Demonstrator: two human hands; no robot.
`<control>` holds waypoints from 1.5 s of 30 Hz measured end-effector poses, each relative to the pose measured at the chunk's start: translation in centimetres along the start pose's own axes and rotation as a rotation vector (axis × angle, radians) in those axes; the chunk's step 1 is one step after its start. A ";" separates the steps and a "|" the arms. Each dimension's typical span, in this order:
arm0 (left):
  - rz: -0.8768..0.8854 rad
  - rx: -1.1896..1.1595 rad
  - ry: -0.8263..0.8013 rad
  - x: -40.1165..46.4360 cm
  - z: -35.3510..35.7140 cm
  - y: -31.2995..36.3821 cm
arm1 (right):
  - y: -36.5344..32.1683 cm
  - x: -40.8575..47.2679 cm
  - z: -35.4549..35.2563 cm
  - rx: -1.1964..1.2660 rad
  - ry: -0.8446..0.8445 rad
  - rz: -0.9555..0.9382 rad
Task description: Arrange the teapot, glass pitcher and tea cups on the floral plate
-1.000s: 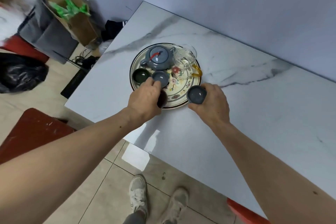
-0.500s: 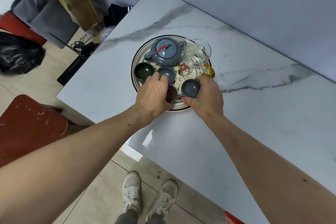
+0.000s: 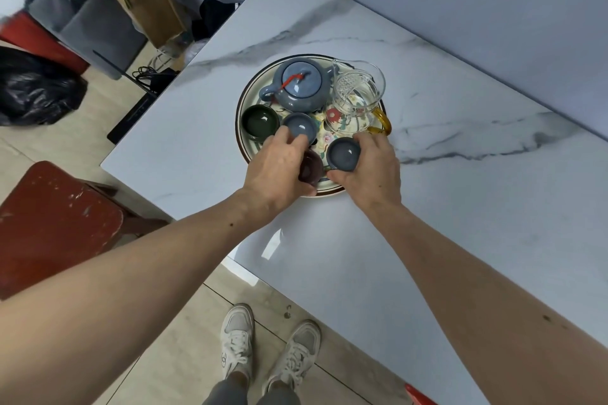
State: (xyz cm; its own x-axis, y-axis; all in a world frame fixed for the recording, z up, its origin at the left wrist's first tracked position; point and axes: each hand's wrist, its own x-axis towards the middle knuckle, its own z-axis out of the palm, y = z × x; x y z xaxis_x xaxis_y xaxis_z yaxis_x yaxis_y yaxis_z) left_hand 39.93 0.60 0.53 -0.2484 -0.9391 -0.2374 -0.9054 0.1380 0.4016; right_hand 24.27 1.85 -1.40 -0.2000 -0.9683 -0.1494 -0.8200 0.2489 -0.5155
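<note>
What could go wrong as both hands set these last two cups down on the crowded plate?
1. The dark red cup under the left hand sits close to the floral plate rim; it could slip off onto the table.
2. The blue-grey cup in the right hand is close to the glass pitcher and its amber handle; a nudge might knock it.

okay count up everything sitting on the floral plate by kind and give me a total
Teapot: 1, blue
Glass pitcher: 1
Tea cups: 4: green, light blue, dark red, grey-blue
Total: 6
</note>
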 end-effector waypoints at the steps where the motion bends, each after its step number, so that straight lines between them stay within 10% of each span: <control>1: -0.002 0.000 -0.001 0.0 0.0 0.0 | 0.0 0.0 0.0 0.002 -0.003 -0.004; 45: 0.030 0.258 0.033 -4.2 -8.3 4.2 | 1.5 -8.7 -11.6 -0.054 0.039 0.061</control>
State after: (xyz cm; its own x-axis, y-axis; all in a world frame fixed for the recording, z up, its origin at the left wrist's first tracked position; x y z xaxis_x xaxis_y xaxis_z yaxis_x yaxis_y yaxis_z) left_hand 40.03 2.54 10.54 -0.2686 -0.9426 -0.1982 -0.9568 0.2374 0.1678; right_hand 18.52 10.41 8.94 -0.2702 -0.9518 -0.1454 -0.8332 0.3068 -0.4601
